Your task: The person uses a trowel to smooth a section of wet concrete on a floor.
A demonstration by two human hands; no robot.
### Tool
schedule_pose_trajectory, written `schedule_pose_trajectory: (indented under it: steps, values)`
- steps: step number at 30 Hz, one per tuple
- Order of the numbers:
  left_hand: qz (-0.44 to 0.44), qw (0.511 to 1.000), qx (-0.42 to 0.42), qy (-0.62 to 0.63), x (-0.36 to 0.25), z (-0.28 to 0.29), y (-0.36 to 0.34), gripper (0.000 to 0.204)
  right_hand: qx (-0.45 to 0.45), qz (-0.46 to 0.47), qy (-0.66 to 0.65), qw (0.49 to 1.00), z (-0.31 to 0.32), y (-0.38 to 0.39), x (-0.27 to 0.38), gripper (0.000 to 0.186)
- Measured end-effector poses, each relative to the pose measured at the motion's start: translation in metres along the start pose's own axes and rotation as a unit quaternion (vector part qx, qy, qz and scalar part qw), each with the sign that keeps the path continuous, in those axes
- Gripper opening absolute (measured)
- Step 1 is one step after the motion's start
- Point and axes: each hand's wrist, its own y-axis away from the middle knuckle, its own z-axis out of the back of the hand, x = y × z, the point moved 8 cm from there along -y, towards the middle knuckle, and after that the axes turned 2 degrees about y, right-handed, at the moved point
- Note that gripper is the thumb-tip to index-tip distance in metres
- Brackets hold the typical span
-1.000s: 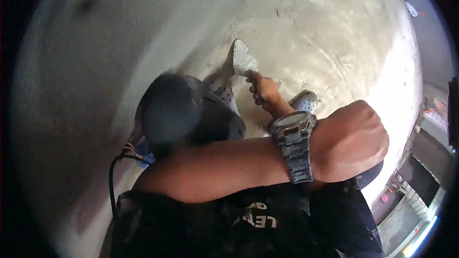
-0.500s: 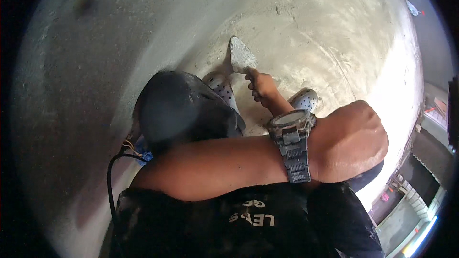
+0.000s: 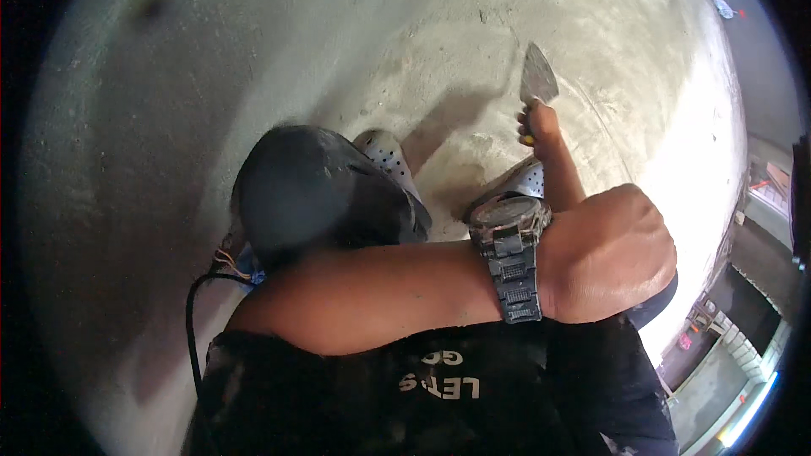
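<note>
My right hand (image 3: 543, 124) is wrapped round the handle of a pointed trowel (image 3: 538, 76). Its grey blade points away from me over the pale cement floor (image 3: 456, 59). A shadow lies to the left, apart from hand and blade, so the trowel seems raised off the surface. A bit of yellow shows at the handle's lower end. My left forearm lies across my lap, a dark chunky watch (image 3: 514, 253) on its wrist. My left hand (image 3: 606, 255) rests bent over my right knee, its fingers hidden from view.
My feet wear light clogs with holes (image 3: 387, 154), set on the floor just beyond my knees. A rough grey wall (image 3: 160, 143) rises at the left. Near my left hip run a black cable (image 3: 193, 312) and thin loose wires (image 3: 230, 260). Bright light falls along the right side.
My right hand has carried the trowel to the right and farther away, from beside my left foot to beyond my right foot. My left arm has barely shifted.
</note>
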Motion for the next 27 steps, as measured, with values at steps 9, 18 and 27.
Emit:
schedule_pose_trajectory:
  steps: [9, 18, 27]
  values:
    - [-0.010, 0.998, -0.025, 0.065, -0.002, -0.003, -0.004, 0.016, 0.090, 0.117, 0.542, 0.827, -0.053, -0.007, -0.052, 0.053]
    - [0.004, 0.995, -0.070, 0.066, 0.006, -0.001, 0.006, 0.015, 0.135, 0.239, 0.641, 0.716, -0.123, 0.045, -0.020, 0.047]
    - [0.016, 0.994, 0.053, 0.098, 0.001, -0.012, -0.005, 0.014, 0.044, 0.192, 0.596, 0.779, -0.060, -0.039, -0.020, 0.047]
